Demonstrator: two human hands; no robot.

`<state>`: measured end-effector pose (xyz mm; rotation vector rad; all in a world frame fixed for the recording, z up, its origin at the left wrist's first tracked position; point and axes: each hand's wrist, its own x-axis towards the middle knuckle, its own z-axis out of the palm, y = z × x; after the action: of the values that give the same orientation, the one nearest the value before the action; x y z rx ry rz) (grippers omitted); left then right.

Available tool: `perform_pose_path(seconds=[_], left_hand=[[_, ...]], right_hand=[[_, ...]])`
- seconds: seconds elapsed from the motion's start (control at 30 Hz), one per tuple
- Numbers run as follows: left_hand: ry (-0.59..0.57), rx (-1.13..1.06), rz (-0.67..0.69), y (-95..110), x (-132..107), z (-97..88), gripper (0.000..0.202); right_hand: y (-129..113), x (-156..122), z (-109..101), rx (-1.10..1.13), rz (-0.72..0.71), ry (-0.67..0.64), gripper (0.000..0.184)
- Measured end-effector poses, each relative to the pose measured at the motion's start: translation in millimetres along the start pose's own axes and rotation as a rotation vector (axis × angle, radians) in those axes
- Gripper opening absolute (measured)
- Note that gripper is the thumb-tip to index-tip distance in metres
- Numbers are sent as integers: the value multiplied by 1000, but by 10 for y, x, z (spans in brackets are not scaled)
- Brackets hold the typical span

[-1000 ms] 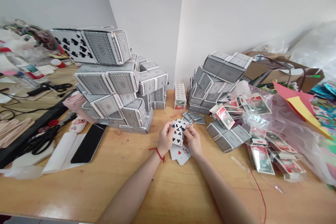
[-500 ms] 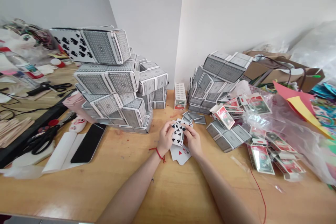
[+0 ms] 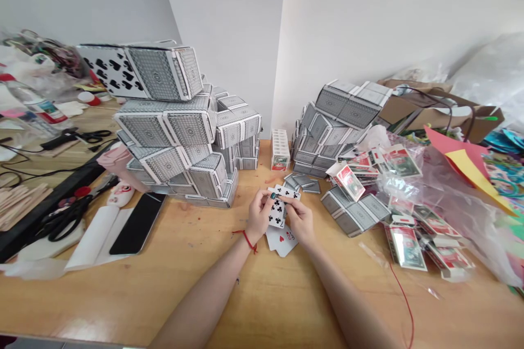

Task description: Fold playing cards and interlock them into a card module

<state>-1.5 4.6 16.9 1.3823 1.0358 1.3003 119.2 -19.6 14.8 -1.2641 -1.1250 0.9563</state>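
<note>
Both my hands meet over the middle of the wooden table [image 3: 172,294]. My left hand [image 3: 258,217], with a red string on its wrist, pinches the left edge of a black clubs playing card [image 3: 278,211]. My right hand [image 3: 300,218] pinches the same card from the right, and a second card [image 3: 286,192] shows behind its top. Under my hands a few face-up cards [image 3: 281,240] with red hearts lie on the table. Small folded card pieces [image 3: 305,182] lie just beyond my fingers.
A tall stack of boxes built from grey-backed cards [image 3: 176,131] stands left of centre, a lower one [image 3: 339,120] to the right. Red card packs [image 3: 407,245] and plastic bags [image 3: 450,196] crowd the right side. A black phone [image 3: 137,223], scissors [image 3: 65,218] and white paper lie left.
The card behind the clubs card has slid up and sideways, showing more of its face above my fingers. My hands have stayed in the same place.
</note>
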Motion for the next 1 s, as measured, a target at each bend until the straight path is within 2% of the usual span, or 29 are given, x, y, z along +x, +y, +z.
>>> perform_pose_path(seconds=[0.17,0.3,0.4,0.47,0.63,0.83,1.0], left_hand=[[-49,10,5,-15,-6,-4,17],[-120,26,4,-20,-32,-18,18],[-134,64,21,1,-44,-36,22],[-136,88,41,13,-49,-51,23],[-169,168,62,1,-52,-81,23],[-150,367,152,-8,-17,-77,19],[-97,505,236,-44,-10,-70,15]], right_hand=[[24,20,-47,94,14,-37,24],[66,67,-44,255,192,-35,33],[95,96,-54,316,286,-119,33],[95,105,-76,316,298,-175,31],[52,103,-112,252,176,-224,23],[77,85,-80,127,44,-108,16],[79,35,-49,-10,-40,-67,10]])
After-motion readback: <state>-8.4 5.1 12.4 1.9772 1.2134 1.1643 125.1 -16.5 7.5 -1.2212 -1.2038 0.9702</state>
